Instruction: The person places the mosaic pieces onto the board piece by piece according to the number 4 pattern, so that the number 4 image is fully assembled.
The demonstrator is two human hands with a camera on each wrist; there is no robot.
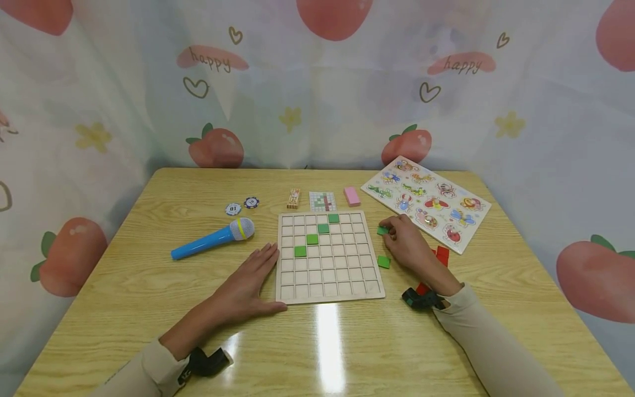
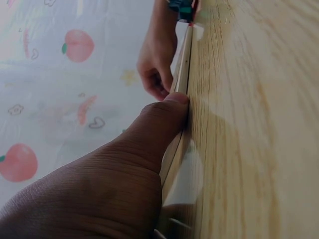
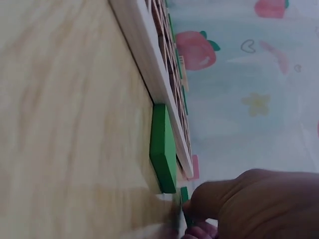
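Note:
A wooden grid board (image 1: 331, 275) lies flat on the table, with several green square tiles (image 1: 312, 239) set in a diagonal of its cells. My left hand (image 1: 243, 286) rests at the board's left side, fingers extended along the edge and thumb at the near left corner; the thumb (image 2: 169, 112) touches the rim in the left wrist view. Right of the board, my right hand (image 1: 409, 242) pinches a green tile (image 1: 382, 230) between thumb and fingers, low over the table. Another green tile (image 3: 163, 149) lies nearer, beside the board's right edge.
Red tiles (image 1: 442, 255) lie partly hidden under the right wrist. An insect puzzle board (image 1: 412, 190) is at the back right. Behind the grid are a pattern card (image 1: 322, 201), a pink block (image 1: 351, 197) and a small wooden stack (image 1: 294, 198). A blue microphone (image 1: 208, 242) and chips (image 1: 251, 202) lie left.

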